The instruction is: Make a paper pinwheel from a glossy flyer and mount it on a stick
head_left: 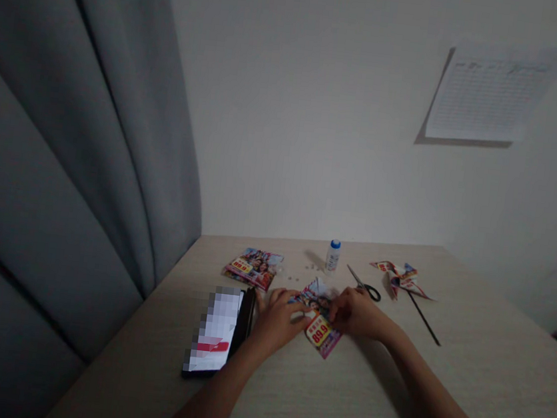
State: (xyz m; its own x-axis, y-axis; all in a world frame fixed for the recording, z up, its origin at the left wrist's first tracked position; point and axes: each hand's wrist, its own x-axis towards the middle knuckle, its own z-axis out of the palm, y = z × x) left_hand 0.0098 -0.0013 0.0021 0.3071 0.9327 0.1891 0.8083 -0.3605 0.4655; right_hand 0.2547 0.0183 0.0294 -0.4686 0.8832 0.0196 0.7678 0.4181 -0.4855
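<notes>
The brightly printed, multicoloured paper sheet with a yellow price label (319,328) lies in front of you on the pale wood-grain table (316,408), between your two hands, one corner pointing towards you. Your left hand (276,319) lies over its left side, palm down, fingers spread wide and touching the paper rather than gripping it. Your right hand (358,312) is at its right edge, fingers curled in narrowly towards the thumb; you cannot tell from this view whether they pinch the paper.

Just beyond your right hand lie the metal scissors with black handles (372,292), blades pointing away and to the left. Near them, the small clear bottle with a blue cap (333,259) stands upright, with small pale bits (313,266) scattered to its left. Further right is a colourful folded-paper pinwheel (404,280) on a thin black stick (425,320), lying flat.

To your left, the black phone with a lit screen (216,339) lies near your left forearm, and beyond it rest more glossy printed paper sheets (254,268).

Behind the table rises a plain whitish wall (316,139) bearing a white ruled paper chart (487,95) at upper right; a grey-blue fabric curtain (93,114) hangs at far left.
</notes>
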